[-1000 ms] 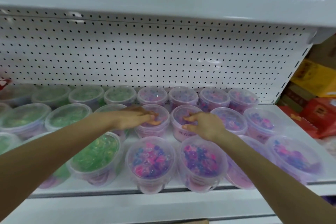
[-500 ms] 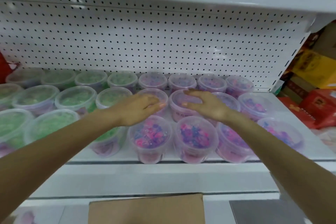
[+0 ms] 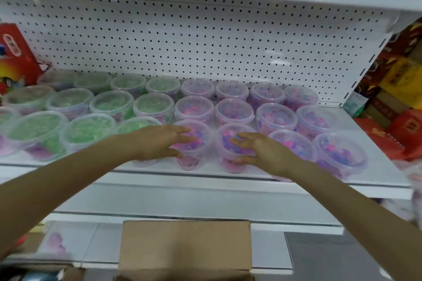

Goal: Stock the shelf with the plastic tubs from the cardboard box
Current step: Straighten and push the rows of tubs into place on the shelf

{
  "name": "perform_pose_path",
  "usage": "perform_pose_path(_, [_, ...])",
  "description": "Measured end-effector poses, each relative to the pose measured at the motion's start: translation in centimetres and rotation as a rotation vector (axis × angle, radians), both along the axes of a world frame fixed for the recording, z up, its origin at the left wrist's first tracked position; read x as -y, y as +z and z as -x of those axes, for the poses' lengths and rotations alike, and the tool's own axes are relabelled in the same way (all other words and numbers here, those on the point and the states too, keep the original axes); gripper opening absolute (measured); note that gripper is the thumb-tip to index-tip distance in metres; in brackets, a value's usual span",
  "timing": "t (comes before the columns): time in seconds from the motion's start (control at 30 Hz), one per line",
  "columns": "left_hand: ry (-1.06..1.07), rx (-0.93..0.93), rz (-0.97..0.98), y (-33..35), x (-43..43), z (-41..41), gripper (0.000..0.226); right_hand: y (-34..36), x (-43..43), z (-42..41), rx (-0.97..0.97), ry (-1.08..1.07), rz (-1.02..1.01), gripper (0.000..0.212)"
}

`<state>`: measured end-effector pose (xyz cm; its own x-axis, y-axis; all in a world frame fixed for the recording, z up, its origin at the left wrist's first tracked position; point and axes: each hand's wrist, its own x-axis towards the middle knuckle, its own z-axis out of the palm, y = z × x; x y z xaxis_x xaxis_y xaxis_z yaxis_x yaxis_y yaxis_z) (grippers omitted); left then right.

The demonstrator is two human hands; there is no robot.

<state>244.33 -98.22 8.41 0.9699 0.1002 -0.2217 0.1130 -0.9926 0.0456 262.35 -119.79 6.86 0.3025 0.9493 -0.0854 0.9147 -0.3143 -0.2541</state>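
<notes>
White pegboard back panel [image 3: 205, 36] behind a white metal shelf [image 3: 228, 174], tubs three rows deep. Green-filled clear plastic tubs [image 3: 91, 130] fill the 9 o'clock half, pink-and-purple-filled clear plastic tubs [image 3: 274, 118] the 3 o'clock half. Red printed carton [image 3: 16, 52] at far 9 o'clock; red and yellow boxes [image 3: 397, 89] on the neighbouring bay at 3 o'clock.

Change since a second ago: both hands were pressing on the middle-row pink tubs; they have pulled back toward 6 o'clock and now sit on the front row. The middle pair looks seated in line with its row.

Left hand [image 3: 159, 141]: fingers spread flat over the lid of the front pink tub left of centre [image 3: 196, 141], thumb along its near side. Loose cupping contact, not a closed grip. Right hand [image 3: 262, 150]: same pose on the neighbouring front pink tub [image 3: 230, 143], fingers across the lid, thumb low against the wall. Neither tub is lifted; both stand on the shelf near the front lip.

My read: this is squaring up the front row, or the last touch before letting go. Shelf looks close to full, with some bare deck at 3 o'clock.

Brown cardboard box [image 3: 186, 246] at 6 o'clock below the shelf; only its outer face shows, so I can't tell whether tubs remain inside. Likely next is a reach down to it.
</notes>
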Motion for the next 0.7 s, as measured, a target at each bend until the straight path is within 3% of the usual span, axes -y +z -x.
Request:
perform_pose_path(0.17, [0.074, 0.038, 0.059, -0.4, 0.1, 0.4, 0.056, 0.0, -0.5, -0.3, -0.043, 0.009, -0.017, 0.059])
perform_pose_path(0.47, [0.202, 0.094, 0.140, -1.0, 1.2, 0.9, 0.053, 0.7, -0.2, 0.5, 0.140, 0.033, 0.047, 0.058])
perform_pose_path(0.7, [0.255, 0.066, 0.134, -1.2, 1.5, 0.7, 0.053, 0.9, -0.3, 1.1, 0.147, -0.036, 0.051, 0.058])
